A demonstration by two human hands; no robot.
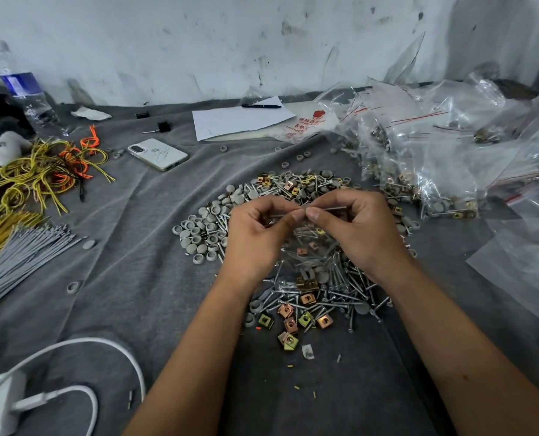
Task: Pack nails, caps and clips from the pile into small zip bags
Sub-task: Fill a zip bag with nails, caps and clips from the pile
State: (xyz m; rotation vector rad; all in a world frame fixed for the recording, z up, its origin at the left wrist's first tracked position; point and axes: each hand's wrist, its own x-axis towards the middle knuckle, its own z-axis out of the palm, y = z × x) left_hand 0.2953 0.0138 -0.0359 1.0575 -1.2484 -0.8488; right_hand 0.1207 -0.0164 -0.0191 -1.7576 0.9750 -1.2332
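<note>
Two hands, one small zip bag, one loose pile.

Left hand (257, 234) and right hand (361, 229): both at frame centre, each pinching the top edge of the zip bag (307, 243) between thumb and curled fingers, thumbs nearly touching.

Zip bag: one, clear plastic, hanging between the hands above the pile; holds silver nails, a few grey caps and copper-coloured clips.

Pile (293, 278): one, centre of frame on the grey cloth (120, 278); nails, round grey caps and square brass and copper clips, too many to count.

Filled bags (419, 171): a heap at upper right, number unclear.

Phone (157, 154): one, white, upper left.

Pen (261, 106): one, on one sheet of paper (239, 119), top centre.

Water bottle (26, 96): one, upper left.
</note>
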